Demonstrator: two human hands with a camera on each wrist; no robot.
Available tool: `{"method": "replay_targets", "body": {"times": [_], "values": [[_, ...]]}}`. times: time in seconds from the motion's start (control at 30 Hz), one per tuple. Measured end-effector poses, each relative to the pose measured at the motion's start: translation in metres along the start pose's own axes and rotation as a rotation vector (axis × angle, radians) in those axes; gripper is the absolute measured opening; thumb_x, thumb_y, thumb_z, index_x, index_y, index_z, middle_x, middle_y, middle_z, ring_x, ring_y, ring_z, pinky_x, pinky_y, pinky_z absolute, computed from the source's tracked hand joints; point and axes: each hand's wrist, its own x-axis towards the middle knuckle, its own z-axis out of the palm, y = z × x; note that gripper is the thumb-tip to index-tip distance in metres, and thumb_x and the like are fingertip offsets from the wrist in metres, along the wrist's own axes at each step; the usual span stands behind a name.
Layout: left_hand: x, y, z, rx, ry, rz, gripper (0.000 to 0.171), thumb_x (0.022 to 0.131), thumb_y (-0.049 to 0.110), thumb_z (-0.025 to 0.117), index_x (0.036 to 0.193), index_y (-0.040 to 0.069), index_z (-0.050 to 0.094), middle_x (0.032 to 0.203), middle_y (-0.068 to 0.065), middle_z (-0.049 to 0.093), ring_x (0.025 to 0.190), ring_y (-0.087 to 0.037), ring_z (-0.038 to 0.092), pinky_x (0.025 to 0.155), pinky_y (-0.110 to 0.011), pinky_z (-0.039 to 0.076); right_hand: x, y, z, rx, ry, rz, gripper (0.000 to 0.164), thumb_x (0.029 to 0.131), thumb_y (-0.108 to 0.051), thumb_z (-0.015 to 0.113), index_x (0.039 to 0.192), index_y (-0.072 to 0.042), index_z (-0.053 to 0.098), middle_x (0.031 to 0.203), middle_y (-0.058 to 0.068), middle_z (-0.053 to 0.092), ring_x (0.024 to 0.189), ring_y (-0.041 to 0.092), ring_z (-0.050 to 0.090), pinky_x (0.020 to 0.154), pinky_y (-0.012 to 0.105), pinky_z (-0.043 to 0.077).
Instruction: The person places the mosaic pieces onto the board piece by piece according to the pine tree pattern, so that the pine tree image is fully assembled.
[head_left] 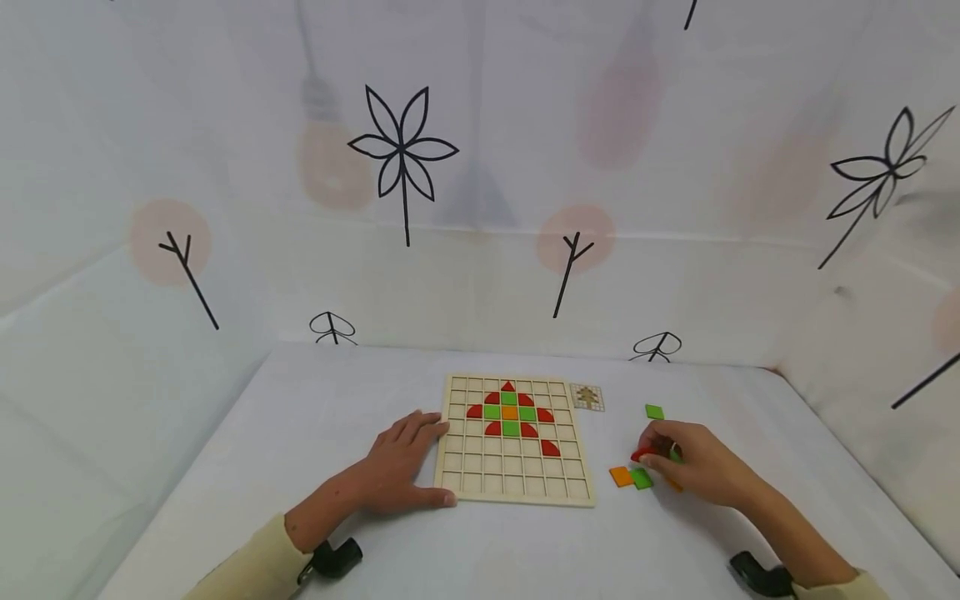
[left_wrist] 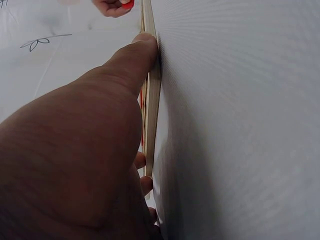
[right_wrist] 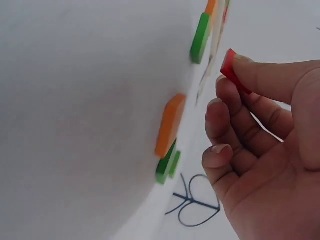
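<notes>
A wooden grid board [head_left: 480, 479] lies flat on the table, with red quarter-round pieces [head_left: 551, 448], a red triangle [head_left: 507, 387], green squares [head_left: 511, 428] and an orange square [head_left: 509, 412] set in its cells. Against the board's left side and near front corner, my left hand [head_left: 397, 467] touches the edge with spread fingers and thumb. To the right of the board, my right hand [head_left: 697, 462] pinches a red piece [right_wrist: 234, 71] between thumb and fingertips, just above the table. The piece's full outline is partly hidden by the thumb.
Loose green [head_left: 654, 412] and orange [head_left: 621, 477] squares lie around and under the right hand, some partly covered by it. A small pattern card [head_left: 587, 397] sits beside the board's far right corner. White patterned cloth walls [head_left: 480, 283] surround the table's back and sides.
</notes>
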Motion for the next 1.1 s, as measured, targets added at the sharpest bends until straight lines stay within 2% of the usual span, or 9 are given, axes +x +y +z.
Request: {"method": "replay_targets", "body": {"times": [0.3,0.53,0.67,1.1], "values": [[0.001,-0.001,0.0,0.009,-0.006,0.0,0.109,0.084,0.081,0.07,0.166,0.02,0.033,0.172,-0.005,0.026,0.161,-0.037,0.017,0.124,-0.064,0.025,0.006,-0.026,0.006,0.095,0.013,-0.087,0.013,0.095,-0.016,0.081,0.096,-0.024,0.07,0.084,-0.012,0.065,0.08,0.009,0.057,0.067,0.024,0.044],[0.0,0.0,-0.001,0.005,-0.004,0.004,0.109,0.084,0.08,0.07,0.166,0.019,0.033,0.172,-0.005,0.026,0.161,-0.038,0.017,0.123,-0.065,0.025,0.017,-0.051,0.016,0.128,-0.055,-0.144,0.009,0.098,-0.022,0.079,0.098,-0.024,0.07,0.087,-0.01,0.064,0.083,0.011,0.057,0.067,0.024,0.046],[0.0,0.0,-0.001,-0.004,-0.005,0.011,0.108,0.085,0.08,0.07,0.166,0.019,0.033,0.172,-0.006,0.026,0.161,-0.038,0.016,0.123,-0.065,0.024,0.024,-0.062,0.023,0.145,-0.089,-0.176,0.01,0.098,-0.02,0.079,0.099,-0.024,0.07,0.088,-0.01,0.064,0.084,0.012,0.058,0.068,0.025,0.047],[-0.001,-0.002,0.0,0.004,-0.001,0.017,0.109,0.085,0.082,0.068,0.167,0.02,0.032,0.172,-0.005,0.025,0.162,-0.038,0.015,0.123,-0.064,0.025,0.051,-0.09,0.045,0.177,-0.131,-0.305,0.007,0.1,-0.02,0.077,0.103,-0.022,0.071,0.09,-0.012,0.064,0.084,0.01,0.058,0.07,0.025,0.048]]}}
